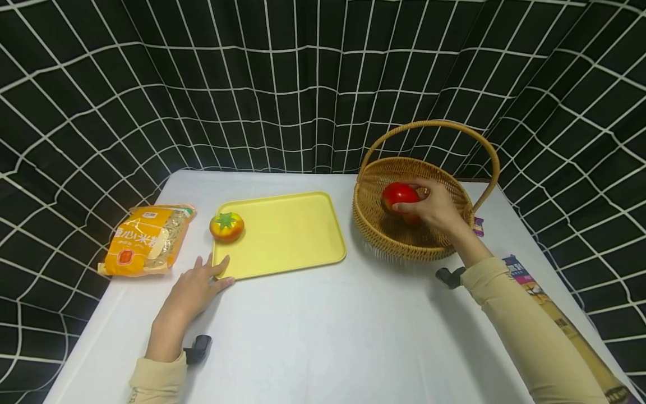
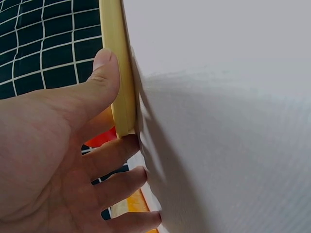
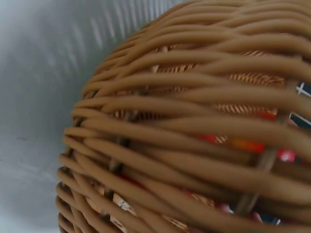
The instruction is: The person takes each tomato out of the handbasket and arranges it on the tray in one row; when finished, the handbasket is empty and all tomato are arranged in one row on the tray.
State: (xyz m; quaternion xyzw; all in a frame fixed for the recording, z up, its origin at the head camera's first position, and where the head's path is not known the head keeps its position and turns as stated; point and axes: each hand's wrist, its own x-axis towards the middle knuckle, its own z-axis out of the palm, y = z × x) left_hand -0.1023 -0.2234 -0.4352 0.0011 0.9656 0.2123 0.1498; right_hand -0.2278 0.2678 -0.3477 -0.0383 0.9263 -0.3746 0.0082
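My right hand (image 1: 434, 205) reaches into the wicker basket (image 1: 373, 227) and grips a shiny, round red fruit (image 1: 398, 194) between thumb and fingers. Under it, partly covered, lies another orange-red fruit (image 1: 411, 219). In the right wrist view the basket's woven side (image 3: 184, 107) hides the hand, with bits of red showing through gaps. My left hand (image 1: 194, 289), fingers spread, rests at the near left corner of the yellow tray (image 1: 287, 235). Its thumb lies along the tray's edge (image 2: 125, 82), and the other fingertips touch the table. A persimmon-like fruit (image 1: 226, 226) with green leaves sits on the tray's left side.
An orange and clear bag of grain (image 1: 148, 241) lies left of the tray. The basket's tall handle (image 1: 429, 124) arches over the right hand. Beside the right forearm stretches a long printed package (image 1: 550, 308), and a small purple packet (image 1: 478, 226) shows behind the basket.
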